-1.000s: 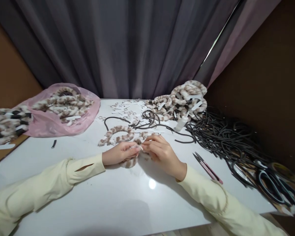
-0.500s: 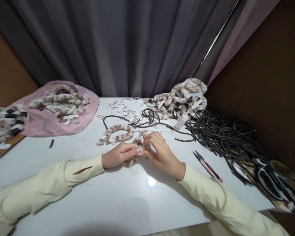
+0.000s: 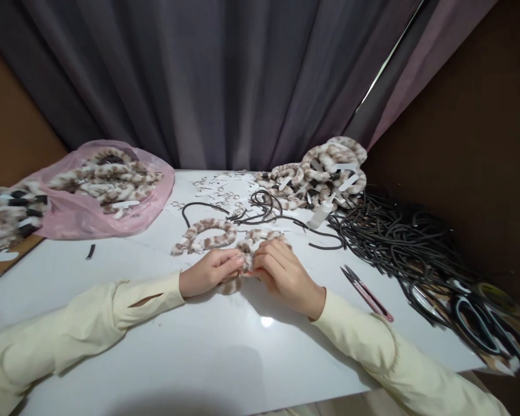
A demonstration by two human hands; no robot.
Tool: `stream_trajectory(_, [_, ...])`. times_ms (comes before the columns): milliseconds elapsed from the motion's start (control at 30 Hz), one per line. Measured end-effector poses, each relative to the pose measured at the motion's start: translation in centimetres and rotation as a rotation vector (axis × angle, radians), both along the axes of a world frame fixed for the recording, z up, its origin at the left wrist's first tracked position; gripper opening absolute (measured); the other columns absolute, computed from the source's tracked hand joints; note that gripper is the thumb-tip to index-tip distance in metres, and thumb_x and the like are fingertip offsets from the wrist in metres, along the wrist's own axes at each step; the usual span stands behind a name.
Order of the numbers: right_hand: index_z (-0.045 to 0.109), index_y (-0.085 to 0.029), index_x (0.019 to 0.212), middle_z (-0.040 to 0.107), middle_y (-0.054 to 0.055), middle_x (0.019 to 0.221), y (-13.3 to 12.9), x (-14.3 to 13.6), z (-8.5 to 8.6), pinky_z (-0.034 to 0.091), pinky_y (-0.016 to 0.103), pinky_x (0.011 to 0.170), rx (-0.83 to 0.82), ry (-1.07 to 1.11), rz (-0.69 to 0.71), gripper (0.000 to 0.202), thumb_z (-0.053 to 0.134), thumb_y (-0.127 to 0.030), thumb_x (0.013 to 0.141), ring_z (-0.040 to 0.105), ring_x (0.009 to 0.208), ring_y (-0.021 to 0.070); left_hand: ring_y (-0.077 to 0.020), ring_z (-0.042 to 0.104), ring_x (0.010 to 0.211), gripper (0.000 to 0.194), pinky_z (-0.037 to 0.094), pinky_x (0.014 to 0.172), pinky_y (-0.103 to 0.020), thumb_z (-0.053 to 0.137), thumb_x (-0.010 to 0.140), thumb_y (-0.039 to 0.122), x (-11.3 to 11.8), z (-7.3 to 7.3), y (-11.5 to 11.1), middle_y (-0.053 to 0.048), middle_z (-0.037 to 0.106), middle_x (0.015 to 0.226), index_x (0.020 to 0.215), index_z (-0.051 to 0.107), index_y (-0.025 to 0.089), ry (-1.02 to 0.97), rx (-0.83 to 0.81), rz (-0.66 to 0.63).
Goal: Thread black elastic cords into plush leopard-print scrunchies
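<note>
Fluffy white-and-brown tubing (image 3: 231, 284) is held between both hands over the middle of the white table (image 3: 177, 358). My left hand (image 3: 208, 271) is closed on it, thumb pressed on top. The fingers of my right hand (image 3: 288, 274) are bent and pinch at the same tubing, close to the left thumb. What lies right between the fingertips is partly hidden. Just behind my left hand rests a second fluffy piece (image 3: 212, 244), curved into a loop. Thread snips (image 3: 367, 293) with pink handles lie to the right of my right hand.
A pink plastic bag (image 3: 69, 216) of fluffy pieces stands back left. At back right are a fluffy heap (image 3: 333, 153), a small bottle (image 3: 319, 216) and a tangle of black cords (image 3: 390, 237). Large scissors (image 3: 472, 323) lie at the right edge. Small metal bits (image 3: 219, 190) are scattered behind.
My right hand's fingers have curled in and turned down closer to the fluffy tubing. The left hand has hardly moved and keeps its hold.
</note>
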State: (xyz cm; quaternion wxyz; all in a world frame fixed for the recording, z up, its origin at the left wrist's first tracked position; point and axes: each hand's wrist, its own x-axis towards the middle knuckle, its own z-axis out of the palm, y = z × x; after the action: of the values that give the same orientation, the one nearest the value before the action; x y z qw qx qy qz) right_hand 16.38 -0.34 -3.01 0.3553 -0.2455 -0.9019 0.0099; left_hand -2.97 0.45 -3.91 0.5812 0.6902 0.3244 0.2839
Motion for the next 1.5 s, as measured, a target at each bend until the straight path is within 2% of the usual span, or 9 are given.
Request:
stream_trajectory(100, [0.048, -0.017, 0.081, 0.056, 0.008, 0.077, 0.0, 0.0, -0.1, 0.038, 0.032, 0.065, 0.021, 0.009, -0.001, 0.010, 0.044, -0.010, 0.088, 0.048, 0.078, 0.0185, -0.0058, 0.024, 0.044, 0.031, 0.016, 0.043, -0.022, 0.045, 0.085, 0.041, 0.0, 0.2, 0.0, 0.006, 0.033, 0.053, 0.068, 0.043, 0.015, -0.040, -0.166, -0.023])
stream_trajectory(200, [0.048, -0.017, 0.081, 0.056, 0.008, 0.077, 0.0, 0.0, -0.2, 0.039, 0.031, 0.065, 0.019, 0.042, 0.008, 0.011, 0.043, -0.010, 0.088, 0.048, 0.078, 0.0180, -0.0054, 0.026, 0.043, 0.035, 0.018, 0.042, -0.023, 0.041, 0.086, 0.044, 0.1, 0.5, -0.1, 0.002, 0.044, 0.057, 0.069, 0.047, 0.014, -0.010, -0.212, -0.035])
stream_trajectory(367, [0.049, -0.017, 0.085, 0.057, 0.007, 0.078, -0.1, -0.1, -0.2, 0.041, 0.030, 0.065, 0.030, 0.053, 0.037, 0.010, 0.041, -0.012, 0.089, 0.049, 0.078, 0.0175, -0.0064, 0.036, 0.046, 0.036, 0.026, 0.044, -0.021, 0.041, 0.087, 0.048, 0.3, 0.4, -0.2, 0.003, 0.044, 0.058, 0.072, 0.042, 0.016, 0.044, -0.138, -0.103])
stream_trajectory(467, [0.049, -0.016, 0.090, 0.057, 0.008, 0.081, 0.0, -0.1, -0.2, 0.042, 0.031, 0.067, 0.009, 0.053, 0.044, 0.005, 0.045, -0.014, 0.089, 0.050, 0.079, 0.0176, -0.0070, 0.036, 0.048, 0.037, 0.029, 0.047, -0.022, 0.039, 0.088, 0.049, 0.3, 0.3, -0.3, 0.004, 0.040, 0.058, 0.071, 0.040, 0.016, 0.060, -0.056, -0.114])
stream_trajectory(767, [0.050, -0.016, 0.080, 0.057, 0.008, 0.076, -0.2, -0.1, 0.1, 0.041, 0.030, 0.065, 0.062, -0.020, 0.027, 0.014, 0.042, -0.012, 0.090, 0.049, 0.077, 0.0176, -0.0067, 0.030, 0.049, 0.039, 0.027, 0.047, -0.022, 0.040, 0.088, 0.046, 0.6, 0.5, -0.5, 0.005, 0.033, 0.056, 0.063, 0.037, 0.017, 0.059, 0.035, 0.011])
stream_trajectory(967, [0.054, -0.015, 0.080, 0.061, 0.009, 0.080, -0.4, 0.0, 0.3, 0.044, 0.031, 0.066, 0.191, -0.058, 0.054, 0.015, 0.043, -0.008, 0.088, 0.052, 0.081, 0.0184, -0.0033, 0.017, 0.040, 0.034, 0.012, 0.037, -0.017, 0.050, 0.082, 0.046, 1.0, 0.7, -0.5, 0.010, 0.025, 0.049, 0.068, 0.036, 0.018, -0.138, -0.299, 0.073])
stream_trajectory(1167, [0.056, -0.009, 0.079, 0.063, 0.013, 0.091, -0.2, 0.2, 0.3, 0.048, 0.033, 0.074, 0.361, -0.061, 0.091, 0.011, 0.048, -0.005, 0.084, 0.054, 0.094, 0.0221, -0.0014, 0.013, 0.039, 0.027, 0.006, 0.035, -0.014, 0.052, 0.083, 0.035, 1.1, 1.0, -0.5, 0.010, 0.026, 0.052, 0.071, 0.036, 0.017, -0.230, -0.569, 0.117])
stream_trajectory(1333, [0.055, -0.010, 0.076, 0.064, 0.014, 0.086, -0.2, 0.1, 0.2, 0.049, 0.032, 0.071, 0.392, -0.063, 0.109, 0.010, 0.050, -0.004, 0.083, 0.057, 0.088, 0.0222, -0.0014, 0.011, 0.040, 0.027, 0.005, 0.034, -0.013, 0.054, 0.082, 0.034, 1.1, 0.9, -0.5, 0.010, 0.023, 0.053, 0.070, 0.037, 0.017, -0.265, -0.647, 0.143])
stream_trajectory(1500, [0.049, -0.014, 0.079, 0.060, 0.009, 0.075, -0.1, 0.0, -0.2, 0.046, 0.027, 0.060, 0.175, 0.159, 0.023, 0.015, 0.043, -0.002, 0.084, 0.054, 0.071, 0.0152, -0.0016, 0.012, 0.040, 0.024, 0.006, 0.035, -0.014, 0.053, 0.083, 0.036, 1.3, 1.3, -0.5, 0.010, 0.023, 0.052, 0.074, 0.042, 0.016, -0.183, -0.558, 0.122])
